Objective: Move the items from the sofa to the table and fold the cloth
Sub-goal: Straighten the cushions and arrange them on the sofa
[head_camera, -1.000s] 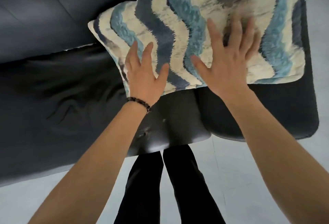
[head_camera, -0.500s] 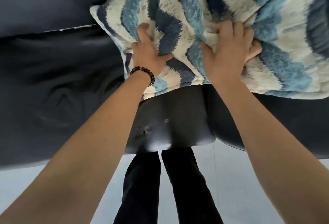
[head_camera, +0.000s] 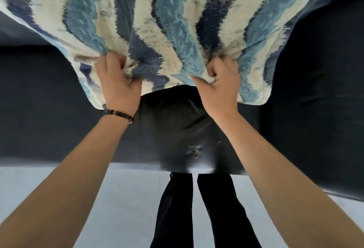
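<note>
Cloth (head_camera: 177, 21) bunched over the sofa (head_camera: 39, 100)

The left grip (head_camera: 118, 82) and right grip (head_camera: 218, 84) each curl tight round a fistful of the shaggy blue-and-cream wavy fabric near its lower edge; it spreads wide over the dark seat

Dark beaded bracelet (head_camera: 118, 114), black trousers (head_camera: 199, 212)

Cloth (head_camera: 177, 21) draped ahead, sofa (head_camera: 49, 100) beneath, floor (head_camera: 128, 198) open
</note>
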### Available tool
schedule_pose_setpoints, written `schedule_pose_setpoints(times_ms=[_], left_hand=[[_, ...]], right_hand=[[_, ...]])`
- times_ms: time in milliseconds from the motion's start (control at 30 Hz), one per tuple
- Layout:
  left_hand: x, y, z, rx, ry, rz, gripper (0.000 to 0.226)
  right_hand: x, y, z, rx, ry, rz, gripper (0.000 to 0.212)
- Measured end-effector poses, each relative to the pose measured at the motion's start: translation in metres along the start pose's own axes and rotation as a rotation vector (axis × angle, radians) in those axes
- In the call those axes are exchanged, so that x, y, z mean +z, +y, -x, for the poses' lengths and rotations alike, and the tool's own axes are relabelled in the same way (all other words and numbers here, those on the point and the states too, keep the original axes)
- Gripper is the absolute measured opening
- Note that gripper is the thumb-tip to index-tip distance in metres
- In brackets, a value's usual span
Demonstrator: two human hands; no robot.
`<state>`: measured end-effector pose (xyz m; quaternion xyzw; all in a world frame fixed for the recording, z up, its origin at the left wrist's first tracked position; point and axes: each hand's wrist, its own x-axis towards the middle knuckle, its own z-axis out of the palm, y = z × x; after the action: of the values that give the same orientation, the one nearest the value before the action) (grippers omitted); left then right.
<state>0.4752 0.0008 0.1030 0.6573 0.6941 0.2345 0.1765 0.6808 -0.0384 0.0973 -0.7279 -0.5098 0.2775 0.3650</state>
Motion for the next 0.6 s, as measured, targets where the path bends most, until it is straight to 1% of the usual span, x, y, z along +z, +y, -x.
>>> schedule_pose_setpoints(times_ms=[33, 67, 133, 167, 200, 267, 333, 400, 433, 500, 533, 567, 600], left_hand=[[-0.004, -0.013, -0.009, 0.013, -0.013, -0.024, 0.034], [-0.006, -0.025, -0.017, 0.032, -0.051, -0.056, 0.042], [-0.005, -0.046, -0.028, 0.028, -0.171, -0.095, 0.063], [-0.003, -0.054, -0.033, -0.009, -0.213, -0.090, 0.071], [-0.001, -0.059, -0.037, -0.045, -0.222, -0.072, 0.075], [0.004, -0.062, -0.045, -0.051, -0.163, -0.022, 0.076], [0.007, -0.061, -0.055, 0.012, -0.087, -0.013, 0.076], [0.008, -0.058, -0.073, 0.074, -0.026, -0.148, 0.081], [0.009, -0.058, -0.084, 0.087, -0.011, -0.224, 0.084], [0.009, -0.059, -0.107, 0.027, -0.073, -0.297, 0.085], [0.009, -0.062, -0.116, -0.031, -0.138, -0.305, 0.079], [0.010, -0.065, -0.122, -0.072, -0.184, -0.310, 0.067], [0.010, -0.067, -0.124, -0.081, -0.184, -0.311, 0.051]], right_hand=[[0.011, -0.005, -0.002, -0.023, 0.039, 0.014, 0.052], [0.020, -0.007, -0.003, -0.035, 0.055, 0.031, 0.042], [0.036, -0.001, -0.008, -0.001, -0.003, 0.068, 0.023], [0.039, 0.003, -0.010, 0.031, -0.062, 0.070, 0.028], [0.041, 0.006, -0.013, 0.042, -0.110, 0.062, 0.037], [0.042, 0.012, -0.021, 0.019, -0.148, 0.081, 0.050], [0.040, 0.011, -0.032, 0.038, -0.152, 0.163, 0.059], [0.040, 0.008, -0.050, 0.037, -0.111, 0.300, 0.072], [0.040, 0.006, -0.060, -0.013, -0.072, 0.386, 0.080], [0.041, 0.005, -0.080, -0.114, -0.067, 0.495, 0.091], [0.042, 0.006, -0.088, -0.114, -0.099, 0.527, 0.094], [0.043, 0.007, -0.095, -0.092, -0.133, 0.558, 0.094], [0.043, 0.008, -0.099, -0.066, -0.158, 0.587, 0.090]])
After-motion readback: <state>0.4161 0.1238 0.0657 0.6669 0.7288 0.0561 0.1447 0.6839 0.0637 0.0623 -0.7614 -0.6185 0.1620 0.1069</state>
